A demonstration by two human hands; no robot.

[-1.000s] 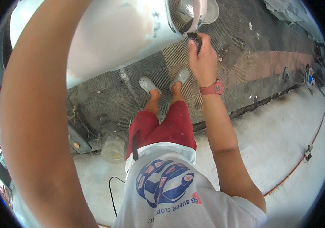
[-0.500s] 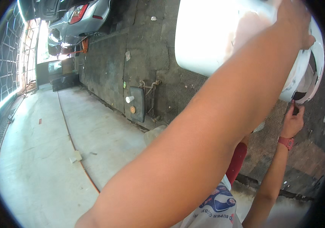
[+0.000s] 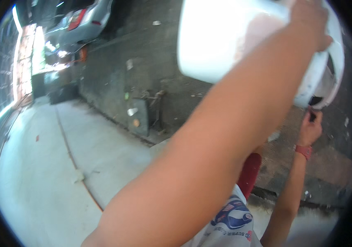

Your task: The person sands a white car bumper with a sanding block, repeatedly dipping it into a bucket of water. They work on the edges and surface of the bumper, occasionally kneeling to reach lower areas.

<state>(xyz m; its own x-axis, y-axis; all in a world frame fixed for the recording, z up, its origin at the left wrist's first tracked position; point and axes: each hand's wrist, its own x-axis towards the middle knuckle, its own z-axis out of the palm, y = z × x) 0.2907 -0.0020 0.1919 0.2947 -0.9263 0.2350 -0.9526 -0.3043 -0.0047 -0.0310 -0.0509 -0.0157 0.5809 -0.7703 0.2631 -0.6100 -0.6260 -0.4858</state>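
A large curved white car body part (image 3: 209,41), perhaps a bumper, fills the upper right, with a pinkish-beige patch on its face and a looped opening at its right end. My left arm stretches across the picture, and my left hand (image 3: 310,20) is closed over the part's upper right, its fingertips partly hidden. Below the opening, my right hand (image 3: 311,126), wearing a red wristwatch (image 3: 303,151), has thumb and fingers pinched at the lower edge. Something small and dark sits between those fingertips, too blurred to name.
A dark board with metal legs (image 3: 142,117) stands on the dark matting, a white cup (image 3: 132,111) on it. A silver car (image 3: 81,24) is at the far upper left. An orange-brown hose (image 3: 67,148) runs along the pale concrete floor (image 3: 32,177).
The whole view has shifted a little, so the white part and both hands appear slightly further left and higher. Both hands keep their places on the part. The picture is now more blurred.
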